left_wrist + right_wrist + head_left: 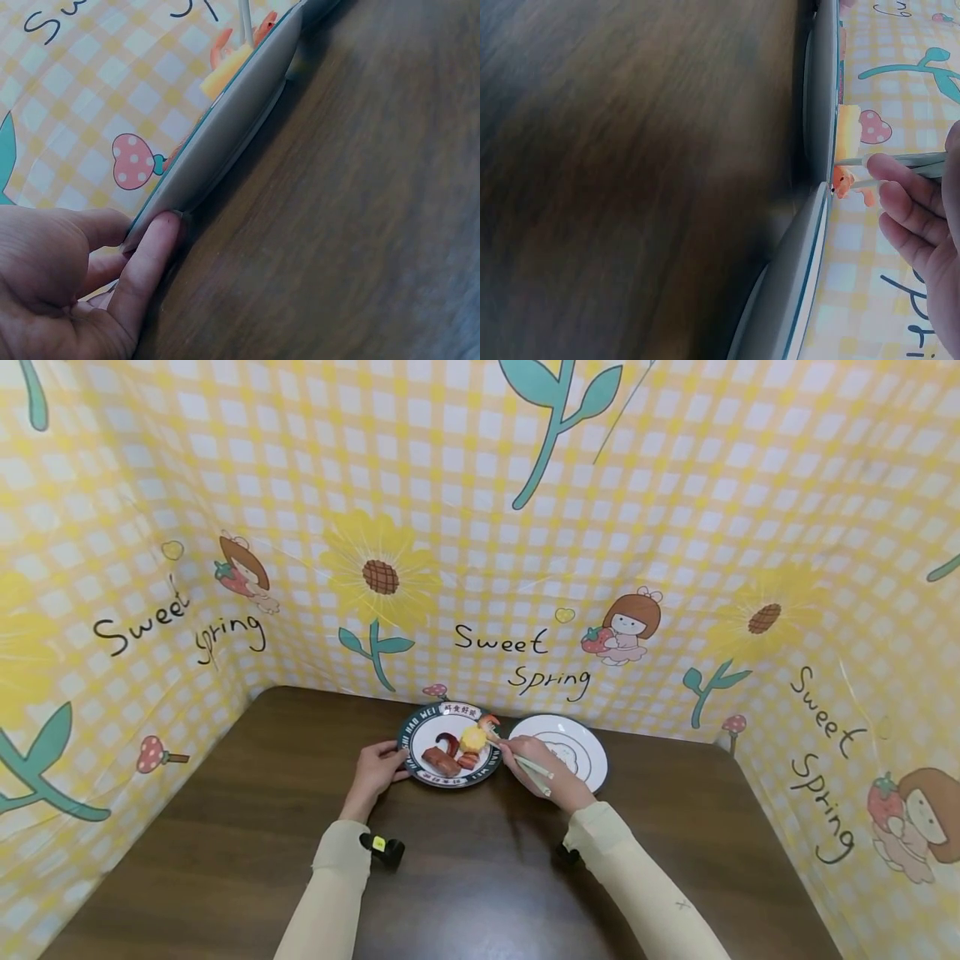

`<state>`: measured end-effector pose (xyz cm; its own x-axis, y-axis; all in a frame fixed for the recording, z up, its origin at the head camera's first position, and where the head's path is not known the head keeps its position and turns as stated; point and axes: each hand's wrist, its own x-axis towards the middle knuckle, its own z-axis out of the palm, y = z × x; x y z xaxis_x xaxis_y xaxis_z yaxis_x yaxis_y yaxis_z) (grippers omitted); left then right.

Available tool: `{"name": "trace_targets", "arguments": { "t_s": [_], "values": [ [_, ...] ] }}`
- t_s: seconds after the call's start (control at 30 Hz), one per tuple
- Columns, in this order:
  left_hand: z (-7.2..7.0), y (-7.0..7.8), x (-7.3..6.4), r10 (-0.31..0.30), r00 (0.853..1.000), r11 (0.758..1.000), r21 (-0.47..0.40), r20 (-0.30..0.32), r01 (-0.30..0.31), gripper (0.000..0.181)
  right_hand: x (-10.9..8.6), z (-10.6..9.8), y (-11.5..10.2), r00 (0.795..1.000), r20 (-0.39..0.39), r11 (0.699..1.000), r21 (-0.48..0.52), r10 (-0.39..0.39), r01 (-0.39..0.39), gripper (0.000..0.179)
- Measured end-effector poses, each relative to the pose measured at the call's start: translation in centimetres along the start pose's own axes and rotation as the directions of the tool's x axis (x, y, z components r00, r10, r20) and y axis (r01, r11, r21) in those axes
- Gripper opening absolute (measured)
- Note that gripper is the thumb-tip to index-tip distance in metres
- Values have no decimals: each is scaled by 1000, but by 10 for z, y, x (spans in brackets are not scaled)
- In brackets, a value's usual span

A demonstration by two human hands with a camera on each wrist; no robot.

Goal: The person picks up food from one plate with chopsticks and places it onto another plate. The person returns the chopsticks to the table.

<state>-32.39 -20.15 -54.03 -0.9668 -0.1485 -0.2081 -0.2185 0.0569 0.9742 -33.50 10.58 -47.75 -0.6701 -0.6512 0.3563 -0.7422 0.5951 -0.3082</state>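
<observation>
My left hand [377, 770] grips the left rim of a dark-green-rimmed plate [409, 737], fingers on its edge in the left wrist view. On the plate lie a brown meat-like piece [441, 762], a dark red curved piece [449, 741], a yellow piece [472, 739] and a small reddish piece [468, 761]. In my right hand [551, 767] is a pair of pale green chopsticks [534, 767]. Their tips meet an orange shrimp [844, 181] at the plate's right side; whether they pinch it is not clear. The right hand partly hides a white plate [551, 725].
The white plate stands just right of the green-rimmed one, with a line drawing in its middle. Both stand near the back edge of a dark wooden table [225, 843]. Yellow checked cloth [480, 552] walls off the back and both sides.
</observation>
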Motion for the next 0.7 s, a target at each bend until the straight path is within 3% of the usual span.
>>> {"name": "trace_targets", "arguments": {
  "t_s": [0.13,0.47,0.7],
  "values": [
    [0,1,0,1,1000,1000,0,-1,-1,52,5,8,5,999,44,999,-7,31,-31,30],
    [0,1,-2,2,1000,1000,-9,-5,-2,53,11,8,-7,1000,8,997,66,-25,25,27],
    [0,1,-2,16,1000,1000,-14,-3,-17,49,17,10,-11,996,63,989,129,65,-73,32]
  ]
}}
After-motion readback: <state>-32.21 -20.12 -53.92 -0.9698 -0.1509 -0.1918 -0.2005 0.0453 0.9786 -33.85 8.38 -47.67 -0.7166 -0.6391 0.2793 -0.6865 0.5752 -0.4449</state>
